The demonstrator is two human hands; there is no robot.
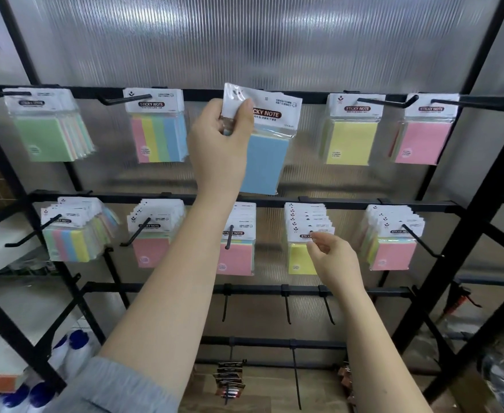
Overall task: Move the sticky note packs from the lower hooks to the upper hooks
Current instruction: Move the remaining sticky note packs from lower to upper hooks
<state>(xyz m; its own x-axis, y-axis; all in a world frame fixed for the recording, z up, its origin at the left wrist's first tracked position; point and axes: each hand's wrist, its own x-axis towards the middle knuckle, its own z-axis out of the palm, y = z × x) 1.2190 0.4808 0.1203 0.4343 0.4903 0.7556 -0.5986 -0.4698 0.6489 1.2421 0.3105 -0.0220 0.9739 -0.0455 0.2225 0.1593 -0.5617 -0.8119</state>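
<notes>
The left hand (219,141) pinches the white header card of a blue sticky note pack (264,138), holding it up at the upper rail (203,95), tilted, between the striped pack (158,129) and the yellow pack (349,131) hanging there. The hook behind it is hidden, so whether the pack is threaded on cannot be told. The right hand (332,257) pinches the front card of the yellow stack (306,236) on a lower hook (fourth from the left). Pink stacks (236,245) hang beside it along the lower rail (346,202).
</notes>
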